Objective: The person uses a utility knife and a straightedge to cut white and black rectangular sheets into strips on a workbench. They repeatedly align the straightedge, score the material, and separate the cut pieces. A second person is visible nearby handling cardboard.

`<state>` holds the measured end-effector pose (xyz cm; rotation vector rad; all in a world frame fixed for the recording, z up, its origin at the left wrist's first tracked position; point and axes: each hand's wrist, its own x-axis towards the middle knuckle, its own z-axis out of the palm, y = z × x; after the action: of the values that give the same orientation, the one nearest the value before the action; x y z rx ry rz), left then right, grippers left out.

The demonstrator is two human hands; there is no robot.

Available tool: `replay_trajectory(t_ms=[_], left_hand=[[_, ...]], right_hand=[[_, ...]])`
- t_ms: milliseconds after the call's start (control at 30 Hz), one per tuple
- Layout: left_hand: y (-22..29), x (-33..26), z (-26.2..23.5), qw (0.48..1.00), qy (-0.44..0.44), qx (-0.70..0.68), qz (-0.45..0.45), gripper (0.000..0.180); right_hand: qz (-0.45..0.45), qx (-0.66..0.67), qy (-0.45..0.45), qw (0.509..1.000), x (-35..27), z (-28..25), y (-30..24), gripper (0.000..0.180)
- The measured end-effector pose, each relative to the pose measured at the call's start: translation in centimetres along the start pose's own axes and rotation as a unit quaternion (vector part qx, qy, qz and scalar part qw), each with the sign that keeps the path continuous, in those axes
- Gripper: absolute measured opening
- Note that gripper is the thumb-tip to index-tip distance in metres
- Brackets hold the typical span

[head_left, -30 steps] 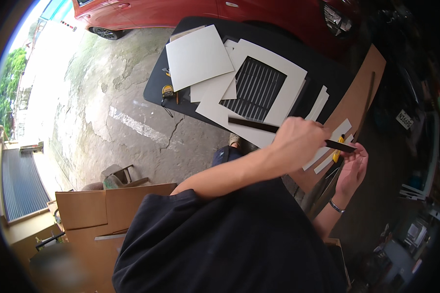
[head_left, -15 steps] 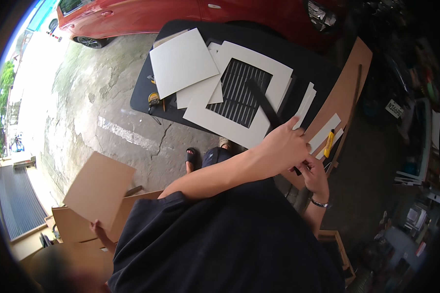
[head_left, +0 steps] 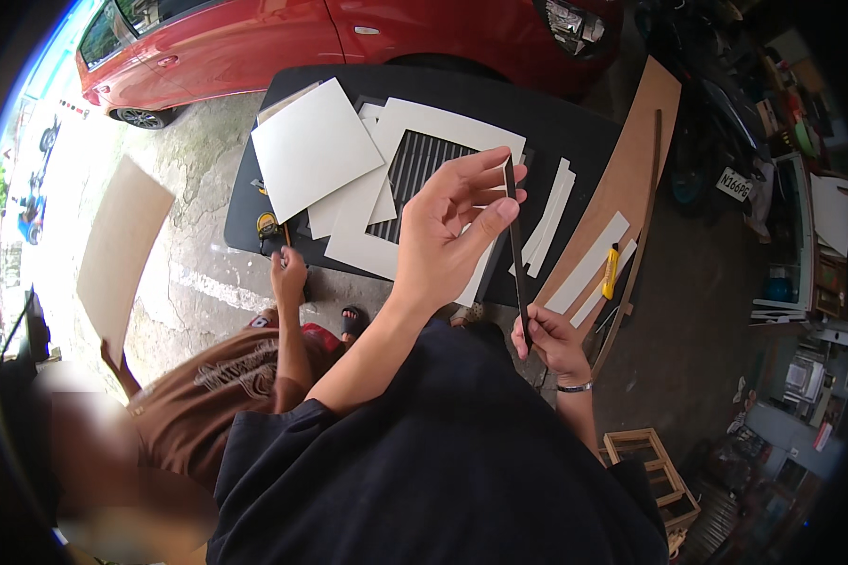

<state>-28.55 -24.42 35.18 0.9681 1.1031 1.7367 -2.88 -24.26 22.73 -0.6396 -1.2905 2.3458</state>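
Black strip (head_left: 515, 247) swung | left fingers (head_left: 476, 167) half-curled, gripping top | right fingers (head_left: 539, 330) pinching (lower end)

**One fisheye view, head-worn and aimed down**

The left of two wide fisheye cameras on the person's head looks steeply down and forward, upright and unmirrored. It sits close above the dark T-shirt (head_left: 424, 443), which fills the lower middle. The person's left hand (head_left: 452, 226) and right hand (head_left: 551, 341) fall in near view, around and right of centre, with the black bench (head_left: 565, 132) beyond them. Farther off, the red hatchback (head_left: 254, 52) spans the top. Coverage reaches a co-worker's brown shirt (head_left: 193, 424) at left; darkness rings the rim.
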Motion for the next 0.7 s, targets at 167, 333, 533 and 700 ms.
replay_trajectory(t_ms=[167,333,533,700], left_hand=[[0.3,-0.1,0.9,0.999,0.027,0.013,-0.015,0.041],[0.2,-0.3,1.7,0.999,0.037,0.019,-0.009,0.042],[0.1,-0.3,2.8,0.998,0.045,0.046,-0.004,0.039],[-0.7,-0.4,3.9,0.998,0.058,0.034,0.001,0.035]], right_hand=[[0.062,0.048,-0.040,0.996,0.2,0.6,0.1,0.031],[0.064,0.034,-0.070,0.995,0.2,0.9,-0.2,0.032],[0.062,0.020,-0.079,0.995,-0.7,0.3,-1.1,0.033],[0.038,0.014,-0.110,0.993,-2.1,-0.8,-1.8,0.033]])
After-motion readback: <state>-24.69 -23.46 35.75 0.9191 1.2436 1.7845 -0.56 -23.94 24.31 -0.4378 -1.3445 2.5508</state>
